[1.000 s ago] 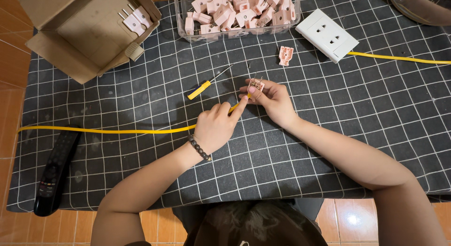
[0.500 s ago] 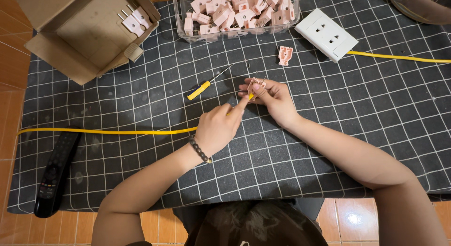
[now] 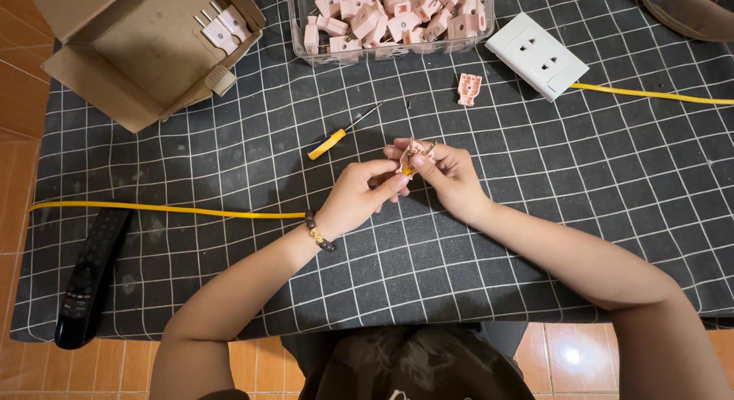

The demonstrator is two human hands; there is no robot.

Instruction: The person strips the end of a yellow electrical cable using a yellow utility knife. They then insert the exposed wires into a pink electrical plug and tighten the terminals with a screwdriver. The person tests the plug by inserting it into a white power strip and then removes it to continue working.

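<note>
Both hands' fingers (image 3: pixel 397 183) around plug half (image 3: pixel 410 157)

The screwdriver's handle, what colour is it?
Yellow. The screwdriver lies on the grid mat, clearest in the head view.

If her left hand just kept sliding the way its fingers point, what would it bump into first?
The left hand points up and right, at the small pink plug piece that the right hand also pinches. It already touches that piece, so nothing else comes first.
</note>
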